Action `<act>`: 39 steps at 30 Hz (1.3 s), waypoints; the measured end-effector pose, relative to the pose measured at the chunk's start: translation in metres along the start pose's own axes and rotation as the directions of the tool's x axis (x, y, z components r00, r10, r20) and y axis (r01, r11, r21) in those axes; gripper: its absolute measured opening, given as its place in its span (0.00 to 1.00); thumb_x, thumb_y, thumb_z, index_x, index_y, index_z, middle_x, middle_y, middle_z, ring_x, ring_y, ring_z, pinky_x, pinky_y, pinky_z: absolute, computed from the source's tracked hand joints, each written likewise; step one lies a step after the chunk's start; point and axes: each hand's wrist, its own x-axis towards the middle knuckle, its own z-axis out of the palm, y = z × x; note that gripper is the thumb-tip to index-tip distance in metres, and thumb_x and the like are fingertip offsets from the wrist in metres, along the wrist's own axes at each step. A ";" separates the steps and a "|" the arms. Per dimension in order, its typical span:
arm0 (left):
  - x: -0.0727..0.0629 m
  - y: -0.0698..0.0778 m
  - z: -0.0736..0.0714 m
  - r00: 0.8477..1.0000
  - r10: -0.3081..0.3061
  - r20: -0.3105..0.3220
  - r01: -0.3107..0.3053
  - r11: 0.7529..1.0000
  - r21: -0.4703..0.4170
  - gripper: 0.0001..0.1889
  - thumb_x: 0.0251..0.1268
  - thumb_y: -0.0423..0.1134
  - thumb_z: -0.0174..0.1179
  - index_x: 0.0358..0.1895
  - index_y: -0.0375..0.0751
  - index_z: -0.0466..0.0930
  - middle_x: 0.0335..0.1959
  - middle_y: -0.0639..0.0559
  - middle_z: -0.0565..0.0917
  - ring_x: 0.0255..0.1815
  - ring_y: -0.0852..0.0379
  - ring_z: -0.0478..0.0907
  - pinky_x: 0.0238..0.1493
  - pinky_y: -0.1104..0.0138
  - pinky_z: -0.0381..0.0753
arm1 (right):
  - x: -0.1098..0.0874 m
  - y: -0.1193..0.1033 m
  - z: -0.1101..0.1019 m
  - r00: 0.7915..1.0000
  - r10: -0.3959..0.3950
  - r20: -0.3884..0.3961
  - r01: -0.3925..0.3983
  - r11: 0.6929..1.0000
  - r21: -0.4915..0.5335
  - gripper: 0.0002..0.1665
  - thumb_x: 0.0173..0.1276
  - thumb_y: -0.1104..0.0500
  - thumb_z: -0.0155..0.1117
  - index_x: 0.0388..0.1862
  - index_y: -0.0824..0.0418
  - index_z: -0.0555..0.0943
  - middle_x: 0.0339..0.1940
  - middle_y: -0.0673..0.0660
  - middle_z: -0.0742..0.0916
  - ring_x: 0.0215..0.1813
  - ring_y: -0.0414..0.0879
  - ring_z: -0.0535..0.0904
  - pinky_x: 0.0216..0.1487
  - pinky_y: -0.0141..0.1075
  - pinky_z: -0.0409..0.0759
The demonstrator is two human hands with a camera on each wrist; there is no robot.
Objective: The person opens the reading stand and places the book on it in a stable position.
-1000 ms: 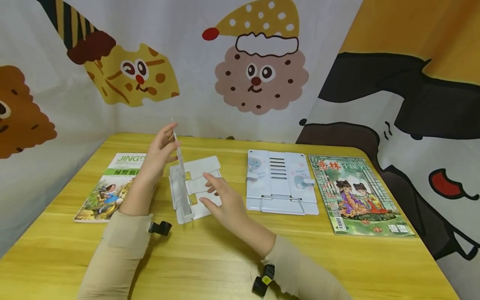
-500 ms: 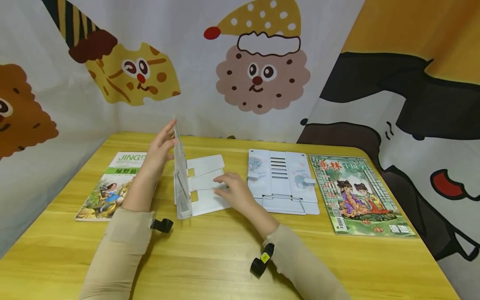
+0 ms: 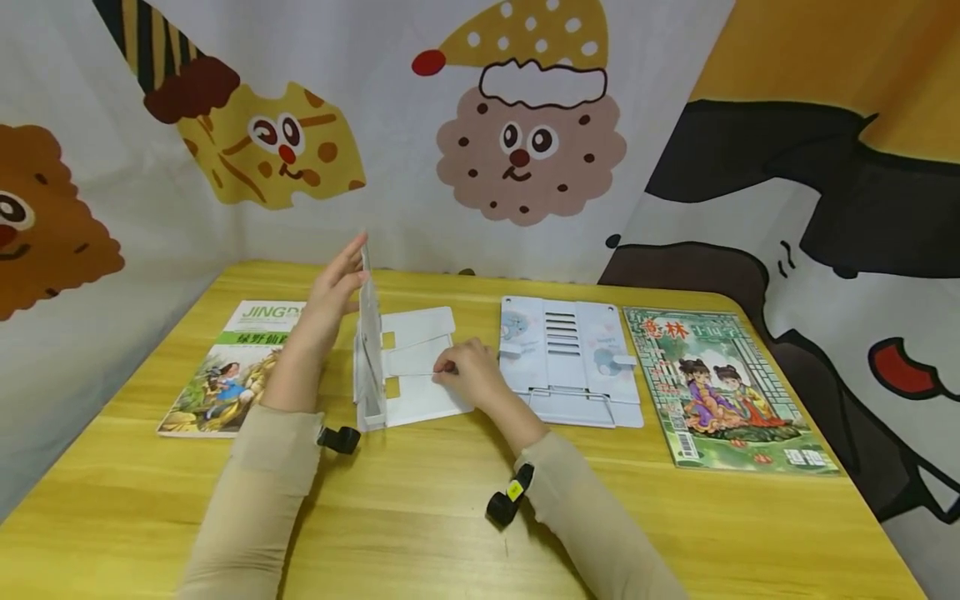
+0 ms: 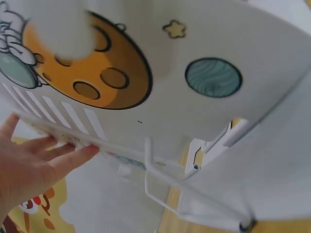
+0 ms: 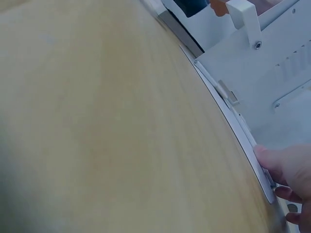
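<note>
A white folding book stand (image 3: pixel 420 383) stands unfolded left of the table's middle, its base plate flat and its printed panel (image 3: pixel 369 333) nearly upright. My left hand (image 3: pixel 326 304) lies against the panel's left face near the top. In the left wrist view, the straight fingers (image 4: pixel 73 158) touch the panel below its slots, close to a bent wire support (image 4: pixel 149 170). My right hand (image 3: pixel 472 375) is at the base plate's right side, thumb and curled fingers pinching its edge. The right wrist view has the thumb (image 5: pixel 269 158) on that edge; the fingertips are partly hidden.
A second white book stand (image 3: pixel 562 333) lies folded flat to the right. Beyond it is a green magazine (image 3: pixel 727 392). Behind my left forearm lies a children's book (image 3: pixel 225 375). A cartoon-printed curtain (image 3: pixel 405 167) hangs along the table's back edge.
The panel has swung closer to upright, with my left hand still against it. My right hand has moved right from above the base plate to its right side, and its fingers have curled in.
</note>
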 end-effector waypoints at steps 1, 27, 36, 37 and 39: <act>0.001 0.000 0.001 1.000 -0.002 0.007 0.002 1.000 0.005 0.31 0.72 0.40 0.46 0.76 0.62 0.52 0.76 0.45 0.49 0.74 0.45 0.47 0.63 0.38 0.55 | 0.000 0.000 0.000 1.000 0.000 0.001 0.000 1.000 0.000 0.03 0.60 0.53 0.71 0.29 0.50 0.86 0.26 0.42 0.82 0.44 0.46 0.72 0.51 0.47 0.66; 0.007 -0.002 0.007 0.999 -0.022 0.044 0.020 0.999 0.038 0.32 0.71 0.44 0.44 0.76 0.65 0.49 0.77 0.43 0.45 0.74 0.41 0.44 0.63 0.35 0.50 | -0.005 0.013 0.000 1.000 -0.005 0.002 0.004 0.909 0.416 0.09 0.68 0.62 0.63 0.44 0.55 0.86 0.29 0.46 0.83 0.29 0.40 0.72 0.40 0.34 0.70; 0.005 -0.003 0.015 1.000 0.022 0.017 -0.022 0.998 0.055 0.30 0.70 0.39 0.44 0.75 0.56 0.55 0.75 0.44 0.54 0.72 0.40 0.51 0.62 0.35 0.54 | -0.008 0.007 0.004 1.000 -0.001 -0.026 0.016 0.816 0.577 0.10 0.64 0.68 0.65 0.43 0.62 0.86 0.39 0.55 0.87 0.36 0.41 0.77 0.39 0.31 0.77; 0.005 -0.002 0.016 0.999 0.030 0.020 -0.031 0.998 0.061 0.30 0.70 0.38 0.44 0.75 0.55 0.56 0.75 0.44 0.55 0.72 0.41 0.52 0.61 0.35 0.55 | -0.008 0.006 0.005 1.000 -0.008 -0.029 0.024 0.817 0.576 0.10 0.63 0.69 0.65 0.43 0.62 0.86 0.38 0.55 0.87 0.37 0.41 0.77 0.40 0.31 0.77; 0.005 -0.001 0.020 0.998 0.051 0.037 -0.054 0.995 0.079 0.29 0.70 0.38 0.45 0.75 0.52 0.57 0.74 0.43 0.57 0.71 0.41 0.54 0.61 0.35 0.57 | -0.009 0.004 0.006 0.999 -0.019 -0.035 0.035 0.817 0.575 0.10 0.63 0.69 0.66 0.43 0.62 0.86 0.37 0.55 0.86 0.37 0.41 0.78 0.40 0.31 0.78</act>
